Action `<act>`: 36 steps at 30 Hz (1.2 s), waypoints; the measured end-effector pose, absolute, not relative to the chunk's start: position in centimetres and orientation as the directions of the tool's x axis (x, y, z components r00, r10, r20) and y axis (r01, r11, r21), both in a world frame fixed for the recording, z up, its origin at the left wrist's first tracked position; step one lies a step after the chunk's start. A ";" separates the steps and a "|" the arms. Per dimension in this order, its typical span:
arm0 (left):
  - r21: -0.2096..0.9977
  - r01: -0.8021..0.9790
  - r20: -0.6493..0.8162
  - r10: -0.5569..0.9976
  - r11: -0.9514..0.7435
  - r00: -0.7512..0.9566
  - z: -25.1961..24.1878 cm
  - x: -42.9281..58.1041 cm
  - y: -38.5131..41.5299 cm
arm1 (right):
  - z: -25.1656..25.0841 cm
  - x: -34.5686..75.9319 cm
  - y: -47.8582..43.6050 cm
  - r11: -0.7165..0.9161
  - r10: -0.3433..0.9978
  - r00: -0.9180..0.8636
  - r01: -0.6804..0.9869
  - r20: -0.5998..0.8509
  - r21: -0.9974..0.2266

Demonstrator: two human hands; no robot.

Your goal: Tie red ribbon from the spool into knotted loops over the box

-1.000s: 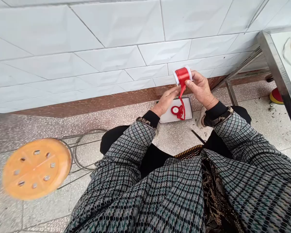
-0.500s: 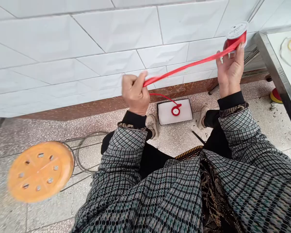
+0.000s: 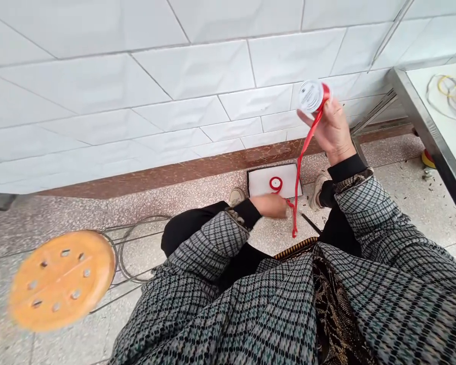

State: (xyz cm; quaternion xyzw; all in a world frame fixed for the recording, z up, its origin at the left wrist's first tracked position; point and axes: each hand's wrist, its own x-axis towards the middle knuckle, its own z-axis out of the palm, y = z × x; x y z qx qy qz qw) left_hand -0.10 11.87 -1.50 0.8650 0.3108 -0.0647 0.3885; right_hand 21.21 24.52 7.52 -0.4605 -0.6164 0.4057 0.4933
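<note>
Tiled wall (image 3: 213, 68), ribbon (image 3: 307, 140), blurred left hand (image 3: 272, 205)

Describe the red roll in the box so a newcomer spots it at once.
Start at the white tiled wall and drop to the speckled floor at its foot. Between the person's shoes lies a shallow dark-edged white box, with the roll inside. It is a flat red ring with a white middle, unlike the thick red spool in the right hand.

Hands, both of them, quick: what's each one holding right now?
Left hand: blurred, fingertips close to red ribbon; whether it grips any cannot be told.
Right hand: closed, holding the ribbon spool.
</note>
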 end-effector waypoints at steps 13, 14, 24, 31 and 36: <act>0.988 -0.122 0.110 0.981 -0.091 0.162 2.4 0.7 19.7 | 8.7 14.8 21.0 -0.022 0.978 -0.199 0.206 -0.063 -0.978; 0.985 -0.154 0.096 0.986 -0.074 0.138 2.4 0.9 19.8 | 8.5 14.6 21.1 -0.026 0.978 -0.198 0.178 -0.062 -0.984; 0.882 -0.463 -0.014 0.986 0.091 0.166 2.6 1.0 19.8 | 6.8 14.3 21.3 0.031 0.947 -0.312 -0.158 0.080 -0.987; 0.945 -0.276 -0.057 0.922 0.173 0.383 4.1 -1.3 18.8 | 7.1 15.1 22.3 0.158 0.954 -0.229 -0.163 0.193 -0.974; 0.995 -0.090 -0.018 0.986 0.034 0.168 3.0 -3.0 18.9 | 6.7 17.3 24.5 0.258 0.965 -0.017 -0.098 0.261 -0.961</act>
